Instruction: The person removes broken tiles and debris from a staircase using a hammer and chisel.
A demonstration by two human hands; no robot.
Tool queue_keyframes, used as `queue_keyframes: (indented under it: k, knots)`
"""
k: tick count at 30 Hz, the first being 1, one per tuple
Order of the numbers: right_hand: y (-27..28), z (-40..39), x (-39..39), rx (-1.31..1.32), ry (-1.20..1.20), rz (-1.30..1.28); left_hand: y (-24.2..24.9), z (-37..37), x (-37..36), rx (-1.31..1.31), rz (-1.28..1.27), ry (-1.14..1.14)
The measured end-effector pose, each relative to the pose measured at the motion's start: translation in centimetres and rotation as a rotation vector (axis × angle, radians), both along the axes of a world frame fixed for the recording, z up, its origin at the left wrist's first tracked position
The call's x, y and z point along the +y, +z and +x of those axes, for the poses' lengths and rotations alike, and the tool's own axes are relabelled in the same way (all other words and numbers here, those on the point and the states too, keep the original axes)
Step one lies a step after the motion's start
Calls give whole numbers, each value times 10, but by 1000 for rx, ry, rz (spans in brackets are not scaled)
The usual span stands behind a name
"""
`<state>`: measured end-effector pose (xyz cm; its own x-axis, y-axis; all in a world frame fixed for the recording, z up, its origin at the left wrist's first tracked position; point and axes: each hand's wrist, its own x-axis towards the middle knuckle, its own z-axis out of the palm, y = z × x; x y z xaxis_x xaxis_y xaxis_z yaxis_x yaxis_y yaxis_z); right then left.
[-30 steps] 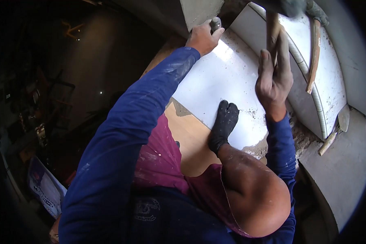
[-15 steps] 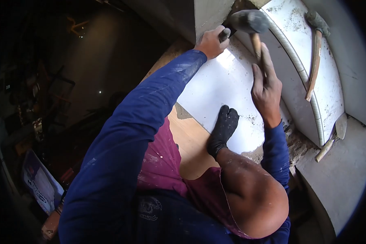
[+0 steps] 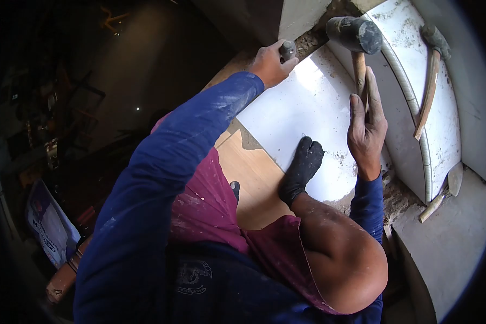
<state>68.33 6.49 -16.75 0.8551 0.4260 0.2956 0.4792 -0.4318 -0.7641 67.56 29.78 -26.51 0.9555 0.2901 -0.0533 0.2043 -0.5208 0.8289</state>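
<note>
My left hand (image 3: 271,63) is closed round a short, dark rounded tool (image 3: 288,50), whose lower end is hidden, beside the corner of a grey wall. To its right, my right hand (image 3: 368,121) holds the wooden handle of a black-headed mallet (image 3: 354,34) between thumb and fingers. The mallet head is raised, apart from the tool in my left hand. Below both hands lies a white slab (image 3: 302,105), with my foot in a black split-toe sock (image 3: 301,168) on it.
A second mallet (image 3: 427,92) lies on the curved white step (image 3: 441,121) at right. A trowel (image 3: 445,194) rests on the grey surface below. Broken rubble (image 3: 397,197) borders the slab. Wood-coloured flooring (image 3: 248,178) lies left of my foot; a printed bag (image 3: 51,224) is at lower left.
The mallet in my right hand has moved right, away from the tool in my left hand. My left hand has shifted slightly left. The view has shifted a little too.
</note>
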Motion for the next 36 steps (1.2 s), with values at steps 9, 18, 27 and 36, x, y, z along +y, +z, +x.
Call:
queue_keyframes:
  k: [9,18,27,36]
  knots:
    - [22,-8,18,-26,132,43,-4,-22,6,-27,-85,93]
    - [38,-12,40,-64,303,32,-10,-33,15,97,-130,108]
    - [37,-7,63,-7,431,-223,-49,-33,22,34,-59,45]
    - [36,-5,64,-14,461,-263,-41,-36,40,165,-42,142]
